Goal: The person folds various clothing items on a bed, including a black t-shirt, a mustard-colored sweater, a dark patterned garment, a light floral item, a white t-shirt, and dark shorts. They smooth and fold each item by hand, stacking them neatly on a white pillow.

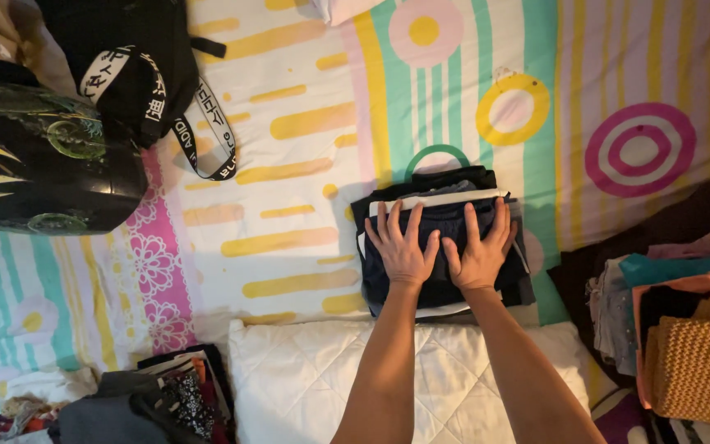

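Both hands, left hand point(400, 249) and right hand point(480, 251), lie spread flat, palms down and thumbs nearly touching, atop the folded dark clothes stack point(441, 240), which sits on the patterned bedsheet point(289, 164) just beyond the white pillow point(297, 378), directly ahead of the person.

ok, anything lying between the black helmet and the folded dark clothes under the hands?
Head view: no object, just the patterned bedsheet between the helmet and the folded pile. A black lettered strap ends just above that stretch.

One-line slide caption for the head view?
Both hands, left hand and right hand, press flat on folded dark clothes.
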